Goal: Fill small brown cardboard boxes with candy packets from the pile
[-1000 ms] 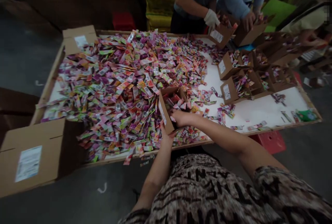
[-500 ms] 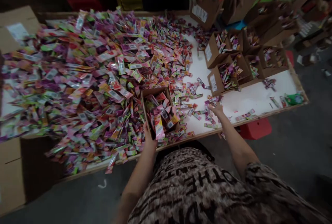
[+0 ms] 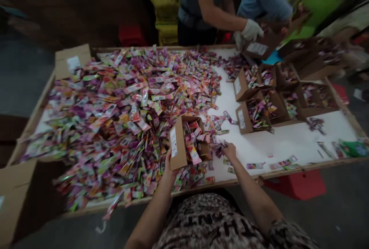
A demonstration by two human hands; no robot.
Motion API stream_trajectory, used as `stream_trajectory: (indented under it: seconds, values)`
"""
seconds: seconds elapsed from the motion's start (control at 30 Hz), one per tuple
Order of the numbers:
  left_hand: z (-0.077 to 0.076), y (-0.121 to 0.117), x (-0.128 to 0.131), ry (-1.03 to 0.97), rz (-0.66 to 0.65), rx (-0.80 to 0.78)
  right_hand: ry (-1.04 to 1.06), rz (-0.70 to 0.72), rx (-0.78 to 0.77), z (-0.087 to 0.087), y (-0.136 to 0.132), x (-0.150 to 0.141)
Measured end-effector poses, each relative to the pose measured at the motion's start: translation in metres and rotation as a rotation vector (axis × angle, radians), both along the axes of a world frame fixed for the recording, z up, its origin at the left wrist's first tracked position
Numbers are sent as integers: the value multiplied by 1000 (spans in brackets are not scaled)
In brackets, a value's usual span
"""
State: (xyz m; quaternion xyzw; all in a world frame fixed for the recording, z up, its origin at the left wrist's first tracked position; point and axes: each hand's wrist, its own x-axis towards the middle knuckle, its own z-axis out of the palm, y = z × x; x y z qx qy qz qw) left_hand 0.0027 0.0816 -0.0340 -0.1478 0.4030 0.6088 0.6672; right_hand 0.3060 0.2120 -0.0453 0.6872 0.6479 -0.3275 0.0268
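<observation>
My left hand (image 3: pixel 170 166) grips the near left side of a small cardboard box (image 3: pixel 180 149) with a white label. The box is tilted, its opening turned to the right, and colourful slim packets (image 3: pixel 191 147) lie inside. Just right of that opening, my right hand (image 3: pixel 231 152) is closed on a small bunch of purple packets (image 3: pixel 219 147), its fingertips partly hidden by them. A large heap of the same kind of packets (image 3: pixel 123 126) spreads over the table to the left of the box and behind it.
Several filled cardboard boxes (image 3: pixel 245 120) stand together on the white tabletop (image 3: pixel 288 139) at the right. Across the table a co-worker's gloved hand (image 3: pixel 252 30) is at another box (image 3: pixel 258 48). An open carton (image 3: pixel 17 191) is at the near left; a red stool (image 3: pixel 305 185) is below the edge.
My left hand has tipped the box toward the right. My right hand has moved left to the box's opening, bringing packets along the tabletop. The camera view has shifted.
</observation>
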Motion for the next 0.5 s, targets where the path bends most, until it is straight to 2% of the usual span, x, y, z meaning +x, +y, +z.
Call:
stream_trajectory:
  seconds: [0.07, 0.1, 0.17, 0.2, 0.27, 0.33, 0.4, 0.5]
  values:
    - [-5, 11, -1, -5, -19, -10, 97, -75, 147, 35, 22, 3]
    - [-8, 14, 0, 3, -30, -21, 170, -56, 256, 53, 28, 0]
    - [-14, 21, 5, 23, -71, -55, 321, 102, 425, 86, 31, -17]
    - [-18, 26, 10, 28, -103, -80, 378, 211, 449, 98, 30, -30]
    - [-25, 43, 22, 20, -180, -124, 430, 385, 396, 113, 30, -59]
    - [-31, 70, 38, 4, -243, -81, 426, 442, 304, 123, 44, -80]
    - [-36, 108, 54, -13, -290, 17, 436, 420, 233, 134, 77, -83]
    - [-41, 184, 81, -28, -396, 77, 486, 350, 156, 153, 144, -63]
